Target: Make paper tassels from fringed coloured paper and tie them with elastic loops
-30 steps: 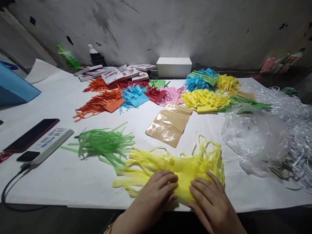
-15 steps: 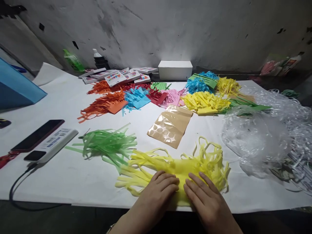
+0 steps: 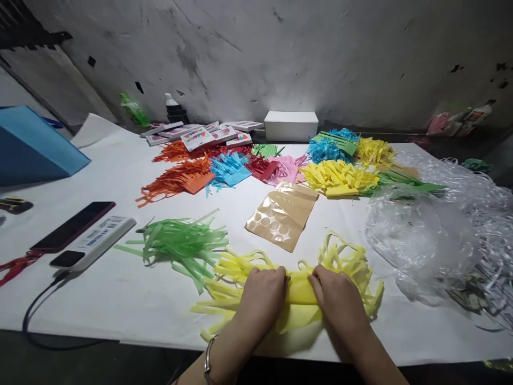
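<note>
A yellow tissue paper fringe [image 3: 301, 291] lies near the front edge of the white-covered table, its cut strips fanned out to both sides of a plain middle band. My left hand [image 3: 262, 291] has its fingers curled round the left end of that band. At the band's right end, my right hand [image 3: 339, 294] pinches the paper between thumb and fingers. The band is lifted and folded a little between the two hands. Left of it rests a loose green paper fringe [image 3: 182, 240]. Beyond the hands lies a brown paper packet [image 3: 298, 214] with a sheet of clear round stickers [image 3: 270, 220] on it.
Orange [image 3: 176, 179], blue [image 3: 230, 168] and yellow [image 3: 340, 177] paper fringes lie toward the back, near a white box [image 3: 291, 126]. Clear plastic bags [image 3: 420, 240] crowd the right. A phone [image 3: 74, 226] and a white power bank [image 3: 94, 242] with a cable lie left.
Both hands went from lying flat on the yellow paper to gripping its middle band, raising it slightly off the table. The view has tilted up a little.
</note>
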Tool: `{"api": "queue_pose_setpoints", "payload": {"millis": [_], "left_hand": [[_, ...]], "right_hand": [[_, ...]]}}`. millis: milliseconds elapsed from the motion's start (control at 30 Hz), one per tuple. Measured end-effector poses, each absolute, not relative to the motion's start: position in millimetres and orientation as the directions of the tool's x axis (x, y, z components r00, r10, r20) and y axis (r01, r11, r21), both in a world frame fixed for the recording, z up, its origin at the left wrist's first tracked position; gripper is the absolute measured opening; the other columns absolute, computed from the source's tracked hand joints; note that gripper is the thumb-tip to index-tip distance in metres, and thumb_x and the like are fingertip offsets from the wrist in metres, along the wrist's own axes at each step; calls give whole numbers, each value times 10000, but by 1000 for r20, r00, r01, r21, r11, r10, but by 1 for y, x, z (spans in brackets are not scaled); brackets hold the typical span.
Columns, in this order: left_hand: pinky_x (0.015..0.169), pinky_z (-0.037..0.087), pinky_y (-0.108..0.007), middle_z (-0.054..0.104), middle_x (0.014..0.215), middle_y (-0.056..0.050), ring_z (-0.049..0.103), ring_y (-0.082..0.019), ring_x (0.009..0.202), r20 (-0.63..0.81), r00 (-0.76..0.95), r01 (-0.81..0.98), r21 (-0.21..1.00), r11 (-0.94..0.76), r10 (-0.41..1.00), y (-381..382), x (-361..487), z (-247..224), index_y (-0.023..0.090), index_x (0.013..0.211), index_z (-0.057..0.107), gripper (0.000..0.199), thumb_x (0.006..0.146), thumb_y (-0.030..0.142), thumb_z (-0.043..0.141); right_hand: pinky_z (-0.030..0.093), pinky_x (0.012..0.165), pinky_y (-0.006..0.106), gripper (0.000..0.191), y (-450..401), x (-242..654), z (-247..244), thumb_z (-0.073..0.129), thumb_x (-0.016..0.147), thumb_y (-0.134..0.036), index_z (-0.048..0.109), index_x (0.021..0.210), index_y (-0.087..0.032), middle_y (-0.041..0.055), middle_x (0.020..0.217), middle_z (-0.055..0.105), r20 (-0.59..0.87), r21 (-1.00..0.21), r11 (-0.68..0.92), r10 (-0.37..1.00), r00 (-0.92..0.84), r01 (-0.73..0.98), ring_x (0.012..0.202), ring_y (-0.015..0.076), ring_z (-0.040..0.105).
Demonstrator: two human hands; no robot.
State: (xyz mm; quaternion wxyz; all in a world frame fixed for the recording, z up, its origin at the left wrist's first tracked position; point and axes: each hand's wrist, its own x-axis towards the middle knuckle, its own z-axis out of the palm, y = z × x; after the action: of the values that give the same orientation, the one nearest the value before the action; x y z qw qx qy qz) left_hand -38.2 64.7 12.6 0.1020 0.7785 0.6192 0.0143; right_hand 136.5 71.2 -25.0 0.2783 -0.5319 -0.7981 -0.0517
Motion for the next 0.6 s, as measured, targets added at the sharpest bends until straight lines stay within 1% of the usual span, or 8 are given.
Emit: {"api": "queue_pose_setpoints", "payload": {"millis": [100,200,300,367,433,500,533,600], "left_hand": [[672,415,-402,758,732,-142,727,-340,719,-119,220,965,168,-199,968,68,-36,10,146,839,668,271,981,159,438],[685,429,-403,756,716,-113,725,-323,708,-120,215,966,175,-192,969,70,-36,6,149,816,669,250,955,117,463],[689,438,-392,746,699,-81,713,-292,695,-102,203,965,189,-181,974,71,-42,7,156,817,669,239,955,124,477],[741,443,-404,758,812,-92,707,-291,804,-61,170,969,192,-156,983,68,-50,9,157,911,675,205,962,132,477],[859,421,-447,741,1050,-118,660,-310,1010,76,197,953,220,-209,977,63,-56,8,172,1073,655,165,940,185,559],[983,337,-491,688,1219,-101,585,-316,1145,279,316,893,235,-384,907,55,-60,3,218,1141,628,272,878,260,682],[1021,291,-495,691,1210,-74,576,-302,1143,371,383,848,222,-481,846,52,-60,-2,235,1094,635,256,855,268,718],[1046,245,-470,725,1046,-15,599,-246,1039,470,466,776,190,-601,750,47,-57,-12,233,931,634,95,870,215,705]], "right_hand": [[398,784,387,229,69,136,-18,421,1016,-197,635,936,-178,85,848,691,563,-167,496,758,-330,852,775,248,620],[332,999,437,216,59,136,-20,436,1015,-173,652,1029,-164,86,974,705,637,-86,683,597,-487,725,983,251,619],[317,1022,411,303,55,137,-29,373,1016,-109,664,945,-147,60,856,694,613,-17,747,534,-583,665,892,214,616],[338,990,389,343,56,138,-35,354,1006,-80,650,849,-156,37,759,654,608,-27,750,537,-585,661,770,185,587],[349,959,372,332,57,138,-37,379,995,-80,625,793,-175,13,707,617,634,-94,745,556,-537,661,703,164,559],[349,938,359,289,56,137,-35,416,984,-89,622,806,-186,-3,704,607,657,-200,735,591,-468,647,685,150,555],[346,936,358,260,55,136,-33,434,980,-103,628,831,-190,-5,722,616,656,-250,734,608,-447,632,692,147,560],[331,958,377,206,51,134,-30,454,989,-166,650,927,-186,18,818,663,650,-277,735,618,-443,619,770,168,593]]}}
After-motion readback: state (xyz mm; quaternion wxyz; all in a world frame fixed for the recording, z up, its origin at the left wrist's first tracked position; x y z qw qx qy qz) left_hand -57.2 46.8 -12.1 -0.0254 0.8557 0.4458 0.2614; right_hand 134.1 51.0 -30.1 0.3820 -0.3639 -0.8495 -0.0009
